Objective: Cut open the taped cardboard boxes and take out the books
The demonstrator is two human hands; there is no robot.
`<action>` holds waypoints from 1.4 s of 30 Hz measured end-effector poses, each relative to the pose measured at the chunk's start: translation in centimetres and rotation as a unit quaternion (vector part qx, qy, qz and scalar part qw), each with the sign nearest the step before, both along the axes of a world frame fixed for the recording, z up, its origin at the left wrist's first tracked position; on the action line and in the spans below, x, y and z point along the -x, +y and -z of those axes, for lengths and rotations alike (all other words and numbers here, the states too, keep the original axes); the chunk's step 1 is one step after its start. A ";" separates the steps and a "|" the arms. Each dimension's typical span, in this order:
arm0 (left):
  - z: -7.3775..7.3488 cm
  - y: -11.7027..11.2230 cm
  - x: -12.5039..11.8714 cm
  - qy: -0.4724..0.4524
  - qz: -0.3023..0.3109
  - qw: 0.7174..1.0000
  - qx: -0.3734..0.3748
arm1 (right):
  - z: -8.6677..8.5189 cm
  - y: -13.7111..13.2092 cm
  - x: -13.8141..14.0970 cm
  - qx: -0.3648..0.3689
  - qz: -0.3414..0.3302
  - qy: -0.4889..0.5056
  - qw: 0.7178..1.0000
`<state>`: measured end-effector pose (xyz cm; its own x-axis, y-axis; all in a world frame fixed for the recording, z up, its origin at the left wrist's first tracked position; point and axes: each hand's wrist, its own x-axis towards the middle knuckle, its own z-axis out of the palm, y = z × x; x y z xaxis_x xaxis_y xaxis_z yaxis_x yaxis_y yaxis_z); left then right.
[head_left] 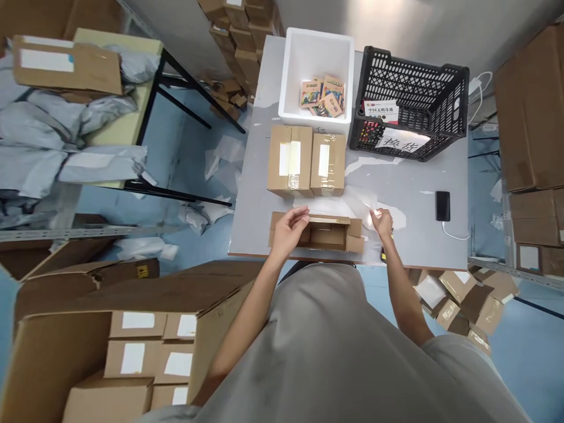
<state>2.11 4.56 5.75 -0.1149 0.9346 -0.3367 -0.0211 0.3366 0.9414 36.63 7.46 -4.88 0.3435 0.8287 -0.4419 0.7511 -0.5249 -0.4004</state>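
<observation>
On the near edge of the table, an open cardboard box (328, 236) lies in front of me, its inside showing and its flaps folded out. My left hand (289, 230) is at the box's left end, fingers curled with thumb and fingertips at the end of the long back flap. To the right of the box, my right hand (382, 222) pinches a piece of clear plastic film (362, 202), which spreads leftward over the table. Below this hand lies a small black and yellow item (383, 255), partly hidden by the wrist.
Two taped cartons (289, 158) stand behind the box. Farther back are a white foam bin (317, 120) with small packs and a black crate (412, 111) with booklets. A phone (443, 205) on a cable lies right. A large carton (154, 296) stands at lower left.
</observation>
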 end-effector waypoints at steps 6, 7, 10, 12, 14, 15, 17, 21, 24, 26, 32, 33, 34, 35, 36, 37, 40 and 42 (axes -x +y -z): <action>-4.7 -0.7 -2.4 0.018 0.161 0.981 -0.105 | -8.7 -3.0 2.7 -0.321 0.014 0.166 0.932; -5.7 -0.7 -2.9 0.026 0.193 0.972 -0.128 | -10.6 -3.6 3.7 -0.338 -0.002 0.184 0.923; -7.4 -0.3 -4.0 0.044 0.257 0.948 -0.181 | -15.8 -5.5 7.2 -0.341 -0.073 0.244 0.905; -7.6 -0.3 -4.3 0.038 0.268 0.943 -0.194 | -18.2 -6.5 9.4 -0.326 -0.129 0.287 0.891; -7.3 -0.5 -4.1 0.024 0.255 0.951 -0.173 | -19.5 -7.1 10.9 -0.322 -0.159 0.316 0.878; -7.0 -0.7 -3.7 0.016 0.241 0.958 -0.153 | -19.6 -7.2 11.4 -0.326 -0.158 0.321 0.875; -6.2 -1.2 -2.7 0.003 0.199 0.974 -0.107 | -19.0 -7.1 11.9 -0.338 -0.135 0.309 0.879; -3.7 -2.3 -0.2 -0.082 0.083 0.993 -0.016 | -15.8 -6.8 12.1 -0.262 -0.106 0.300 0.911; -1.0 -2.7 1.0 -0.147 0.017 0.988 0.036 | -13.2 -7.4 12.6 -0.168 -0.129 0.348 0.913; 0.7 -2.9 1.5 -0.120 0.003 0.992 0.032 | -11.9 -7.9 13.3 -0.154 -0.144 0.355 0.911; 3.9 -2.8 3.0 0.129 0.121 0.983 -0.046 | -8.7 -7.0 14.0 -0.120 -0.185 0.223 0.950; 4.2 -2.7 3.3 0.155 0.141 0.976 -0.051 | -8.2 -6.3 14.0 -0.094 -0.181 0.193 0.960; 4.5 -2.5 3.5 0.170 0.161 0.971 -0.055 | -7.8 -5.7 14.0 -0.060 -0.180 0.169 0.967; 4.8 -2.2 3.7 0.179 0.184 0.965 -0.059 | -7.3 -4.9 14.0 -0.025 -0.183 0.150 0.971; 5.1 -1.9 3.9 0.184 0.212 0.958 -0.064 | -7.0 -4.2 14.1 0.008 -0.188 0.139 0.972; 5.3 -1.5 4.1 0.190 0.244 0.948 -0.069 | -6.6 -3.6 14.3 0.035 -0.194 0.133 0.971; 5.7 -0.5 4.5 0.228 0.330 0.914 -0.067 | -5.8 -2.1 15.0 0.074 -0.211 0.131 0.966; 5.7 0.0 4.6 0.261 0.390 0.882 -0.047 | -5.3 -1.7 15.6 0.096 -0.217 0.134 0.962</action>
